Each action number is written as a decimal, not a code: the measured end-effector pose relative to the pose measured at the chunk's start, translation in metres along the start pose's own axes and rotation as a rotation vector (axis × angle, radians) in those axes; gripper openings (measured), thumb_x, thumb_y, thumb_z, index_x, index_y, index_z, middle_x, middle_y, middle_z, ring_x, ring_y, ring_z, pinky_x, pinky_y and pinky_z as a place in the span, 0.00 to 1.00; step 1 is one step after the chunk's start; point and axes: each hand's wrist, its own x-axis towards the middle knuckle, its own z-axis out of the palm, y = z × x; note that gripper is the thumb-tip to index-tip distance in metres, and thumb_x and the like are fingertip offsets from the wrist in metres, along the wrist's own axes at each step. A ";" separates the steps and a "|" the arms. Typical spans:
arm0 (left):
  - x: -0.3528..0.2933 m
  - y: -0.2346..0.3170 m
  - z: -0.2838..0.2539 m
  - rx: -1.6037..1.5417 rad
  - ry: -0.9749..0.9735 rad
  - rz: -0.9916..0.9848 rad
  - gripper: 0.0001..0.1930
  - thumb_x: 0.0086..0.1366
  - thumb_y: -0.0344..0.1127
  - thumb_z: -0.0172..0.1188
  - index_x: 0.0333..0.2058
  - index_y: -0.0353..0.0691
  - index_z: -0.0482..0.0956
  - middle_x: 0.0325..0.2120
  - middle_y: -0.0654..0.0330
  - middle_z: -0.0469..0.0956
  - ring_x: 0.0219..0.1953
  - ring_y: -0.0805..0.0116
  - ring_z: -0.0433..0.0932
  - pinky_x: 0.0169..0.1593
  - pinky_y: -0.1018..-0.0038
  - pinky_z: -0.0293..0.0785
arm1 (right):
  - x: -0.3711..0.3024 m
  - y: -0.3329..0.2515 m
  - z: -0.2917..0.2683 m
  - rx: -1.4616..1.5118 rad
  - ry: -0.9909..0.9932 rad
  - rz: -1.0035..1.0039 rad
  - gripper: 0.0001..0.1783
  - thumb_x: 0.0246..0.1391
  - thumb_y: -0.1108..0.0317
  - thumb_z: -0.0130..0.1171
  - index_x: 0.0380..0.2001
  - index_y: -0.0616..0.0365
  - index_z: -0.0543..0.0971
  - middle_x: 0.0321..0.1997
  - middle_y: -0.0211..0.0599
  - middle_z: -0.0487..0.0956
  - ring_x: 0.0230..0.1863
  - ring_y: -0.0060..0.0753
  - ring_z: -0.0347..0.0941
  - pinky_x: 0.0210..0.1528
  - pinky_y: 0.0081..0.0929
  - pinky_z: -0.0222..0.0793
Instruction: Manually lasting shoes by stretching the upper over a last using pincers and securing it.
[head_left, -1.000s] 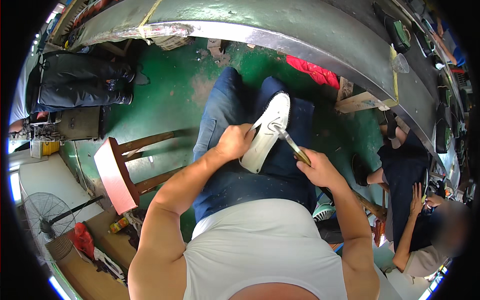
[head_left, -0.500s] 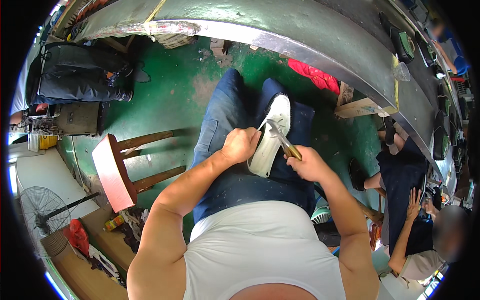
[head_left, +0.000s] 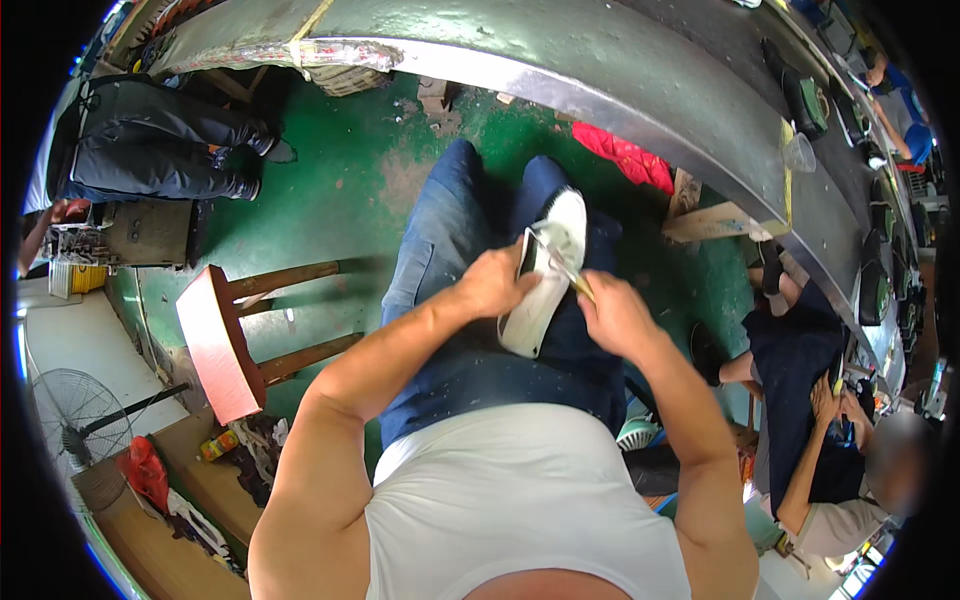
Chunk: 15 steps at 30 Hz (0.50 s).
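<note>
A shoe under construction (head_left: 535, 318) lies across my lap, its white underside turned up and its toe pointing away from me. Pleated dark edging shows round the toe. My left hand (head_left: 495, 284) is closed on the shoe's left side, where a dark flap of the upper with a pale edge stands up by the fingers. In my right hand (head_left: 617, 312) is a pair of lasting pincers (head_left: 566, 268), gripped by the yellowish handle. Their metal head is at the forward part of the underside, near that flap; motion blur hides whether the jaws bite it.
A long metal-edged workbench (head_left: 560, 85) curves across the far side, with dark shoes (head_left: 805, 100) on its right part. A wooden stool (head_left: 222, 345) and a fan (head_left: 80, 425) stand left. Red cloth (head_left: 625, 155) lies under the bench. Co-workers sit left and right.
My left hand has shifted slightly, and the flap of the upper now stands up beside it. The pincers and my right hand have moved a little; the shoe has turned slightly.
</note>
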 end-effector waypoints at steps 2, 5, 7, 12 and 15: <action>0.007 0.004 -0.014 -0.031 -0.077 -0.095 0.31 0.66 0.43 0.58 0.60 0.26 0.67 0.48 0.36 0.78 0.52 0.38 0.76 0.59 0.57 0.71 | 0.018 0.001 -0.011 -0.076 -0.052 -0.026 0.09 0.56 0.70 0.58 0.37 0.64 0.74 0.35 0.55 0.78 0.39 0.60 0.77 0.44 0.50 0.73; -0.004 0.000 -0.003 0.138 0.035 -0.061 0.26 0.67 0.45 0.57 0.54 0.27 0.73 0.38 0.37 0.81 0.44 0.40 0.81 0.51 0.55 0.76 | 0.010 -0.001 -0.034 0.049 -0.251 0.086 0.12 0.56 0.69 0.59 0.41 0.65 0.74 0.38 0.55 0.79 0.43 0.61 0.76 0.47 0.47 0.72; -0.004 0.001 0.003 0.257 0.107 -0.064 0.25 0.70 0.45 0.53 0.53 0.27 0.75 0.33 0.39 0.82 0.38 0.41 0.82 0.47 0.54 0.77 | 0.002 -0.004 -0.045 0.177 -0.372 0.218 0.14 0.58 0.68 0.58 0.45 0.65 0.74 0.40 0.54 0.80 0.46 0.60 0.76 0.49 0.44 0.71; -0.005 0.019 0.011 0.348 0.133 -0.013 0.23 0.71 0.46 0.49 0.49 0.28 0.77 0.30 0.41 0.82 0.36 0.42 0.82 0.44 0.53 0.77 | 0.030 -0.014 -0.074 0.048 -0.638 0.266 0.13 0.59 0.67 0.59 0.42 0.63 0.73 0.31 0.48 0.79 0.28 0.42 0.78 0.34 0.39 0.73; -0.010 0.030 -0.002 0.304 0.103 -0.029 0.24 0.73 0.49 0.46 0.45 0.30 0.79 0.31 0.41 0.82 0.38 0.42 0.82 0.44 0.53 0.77 | 0.048 -0.031 -0.088 -0.073 -0.730 0.304 0.12 0.61 0.64 0.56 0.37 0.65 0.74 0.29 0.48 0.79 0.28 0.43 0.79 0.30 0.40 0.73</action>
